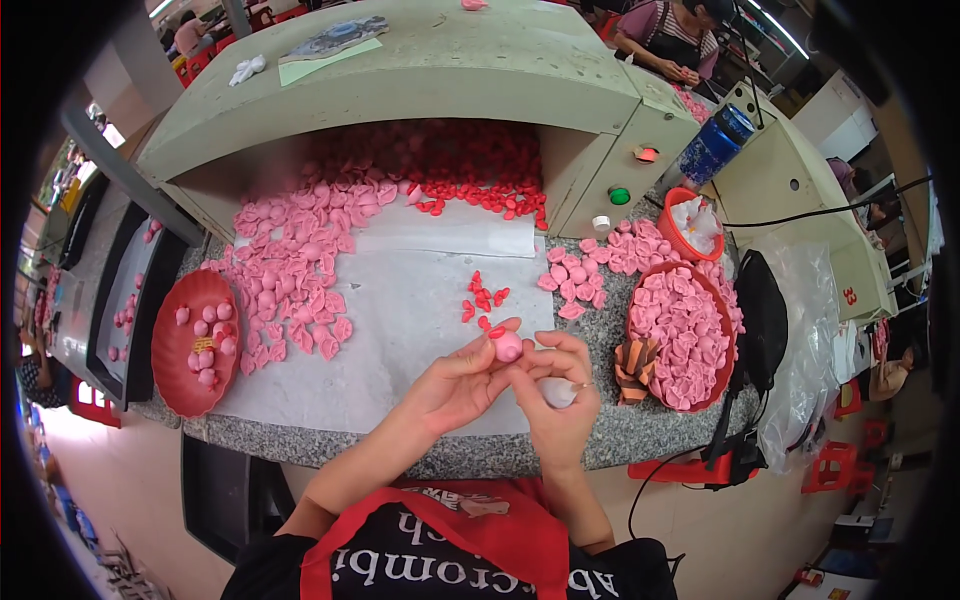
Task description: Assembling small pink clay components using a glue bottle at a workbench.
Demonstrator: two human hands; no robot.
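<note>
I hold a small pink ball-shaped piece [508, 346] up over the near edge of the white sheet [400, 330], pinched between the fingertips of my left hand [455, 385] and the thumb and forefinger of my right hand [560, 395]; both hands are closed on it, and a tiny red piece [497, 331] sits at the tip of my left forefinger, touching the ball's top. My right palm also curls around something small and whitish [558, 392], though I cannot tell what it is. Judging by how things lie, the work is early to middling: the red shell-shaped dish [197, 342] to my left carries only about a dozen finished-looking pink balls, while a wide heap of flat pink petal-like pieces [295, 250] spreads just beyond it and a mass of small red pieces [470, 165] fills the recess under the green machine housing [400, 80], so plenty seems left to do. A little cluster of loose red pieces [482, 297] lies on the sheet just past my fingers, near to reach. To my right a round red tray [685, 335] is piled with more pink pieces, with others spilled beside it on the granite counter [620, 440]; a folded brown-striped bit [636, 365] sits between my right hand and that tray, and a black cable runs near the counter's right end. Nothing lies between my hands and the left dish
</note>
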